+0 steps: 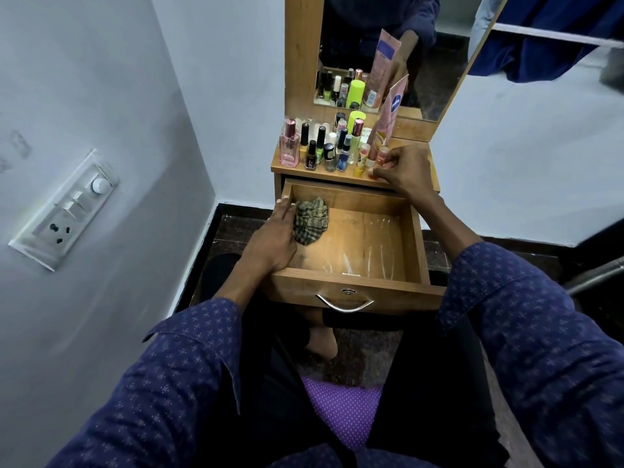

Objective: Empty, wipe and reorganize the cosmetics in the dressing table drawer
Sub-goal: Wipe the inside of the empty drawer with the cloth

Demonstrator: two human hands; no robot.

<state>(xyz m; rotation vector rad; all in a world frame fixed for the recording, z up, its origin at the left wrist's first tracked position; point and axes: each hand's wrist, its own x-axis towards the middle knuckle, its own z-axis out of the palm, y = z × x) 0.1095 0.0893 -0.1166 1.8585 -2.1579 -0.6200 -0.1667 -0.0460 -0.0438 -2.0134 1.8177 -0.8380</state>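
The wooden drawer (413,238) of the dressing table is pulled out, and only a crumpled green checked cloth (310,220) lies in its back left corner. My left hand (275,239) rests on the drawer's left wall, fingers next to the cloth. On the table top (341,177) my right hand (403,170) pinches a small red-capped cosmetic tube (381,158) at the front right. Several nail polish bottles, a pink perfume bottle (289,147), a lime-green capped bottle (357,118) and a tall pink lotion tube (388,113) stand on the top.
A mirror (435,55) rises behind the table top. A wall with a switch and socket panel (66,211) stands on the left. Blue cloth hangs on a rail (553,37) at upper right. My knees and a bare foot (322,342) sit below the drawer's metal handle (344,304).
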